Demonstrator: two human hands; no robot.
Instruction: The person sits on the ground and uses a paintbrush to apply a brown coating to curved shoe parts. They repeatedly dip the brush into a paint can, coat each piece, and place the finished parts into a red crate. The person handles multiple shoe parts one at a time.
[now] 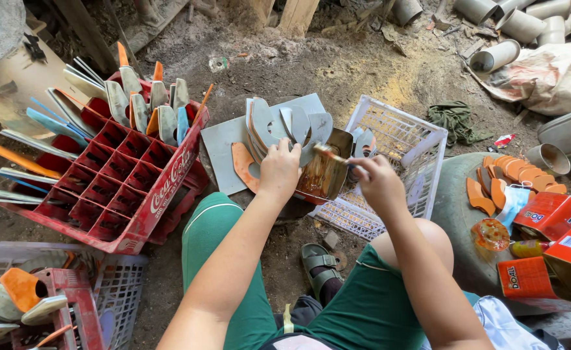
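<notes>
At the far left, a red crate (127,188) with many small square holes sits on the dirt floor (363,71). Flat shoe soles (144,107) in grey, blue and orange stand up in its back rows. Below it, in the bottom left corner, is a white plastic basket (114,285) with more soles inside.

In the middle, the left hand (279,170) holds a fanned bunch of grey sole pieces (284,128). The fingers are closed around the bottom of the bunch. The bunch is held above a flat grey board (224,146), and an orange sole (241,165) lies on that board just beside the hand.

Right next to the bunch is a shiny metal tin (324,178) with brown glue in it. The right hand (379,185) is over the tin. Its fingers are pinched shut on a small brush (331,154), and the brush tip is near the grey pieces.

Behind the right hand stands a white basket (405,149). The person wears green trousers (211,233) and a sandal (318,266).

At the right, orange soles (515,170) lie in a row on a big round grey thing. Orange boxes (548,217) are close to them. Grey pipes (519,26) lie at the top right.
</notes>
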